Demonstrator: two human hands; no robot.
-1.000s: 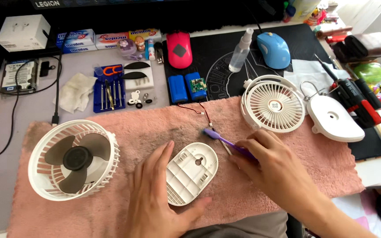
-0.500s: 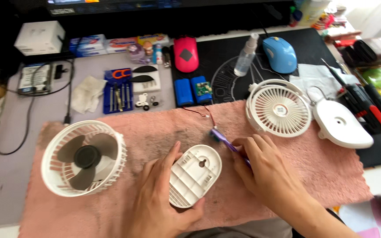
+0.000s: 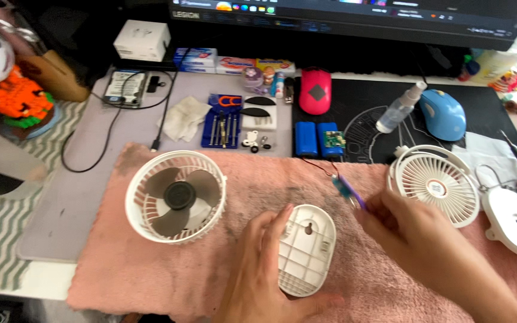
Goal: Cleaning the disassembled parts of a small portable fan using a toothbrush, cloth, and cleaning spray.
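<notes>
My left hand [image 3: 257, 266] rests on the pink towel [image 3: 151, 269] and cups the left side of a white oval fan base cover [image 3: 306, 248], which lies with its ribbed inside up. My right hand [image 3: 408, 233] pinches a small purple circuit board [image 3: 348, 191] just right of the cover. Thin red and black wires [image 3: 315, 164] run from the board toward a blue battery pack [image 3: 318, 139]. A white fan head with grey blades [image 3: 176, 195] lies at the left of the towel.
A white fan grille [image 3: 435, 182] and a white base shell [image 3: 513, 222] lie at the right. Behind are a blue screwdriver set [image 3: 222, 122], a spray bottle [image 3: 399, 109], a pink mouse [image 3: 315, 91], a blue mouse [image 3: 444, 113] and a monitor edge [image 3: 354, 18].
The camera view shifted left and closer. My right hand with the purple board has stayed beside the cover, and my left hand keeps cupping the cover.
</notes>
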